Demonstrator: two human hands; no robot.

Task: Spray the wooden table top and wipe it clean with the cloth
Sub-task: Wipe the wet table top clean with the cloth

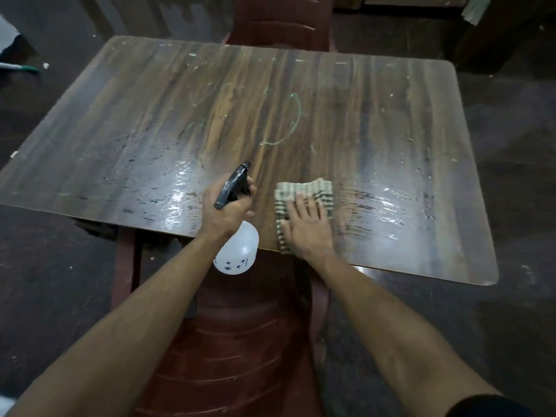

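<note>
Left hand (224, 210) grips spray bottle (237, 251), markings unreadable; right hand (307, 225) flat on cloth (304, 191)

Illegible dark marks on spray bottle (237, 251)

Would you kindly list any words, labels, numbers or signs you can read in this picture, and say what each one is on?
Nothing here can be read with confidence.
Spray bottle, held in the left hand: dark blue marks on the white body, too small and blurred to read.
Wooden table top: faint green scribbles near the middle, loops rather than legible letters.
Cloth under the right hand: a striped pattern only, no text.
</note>
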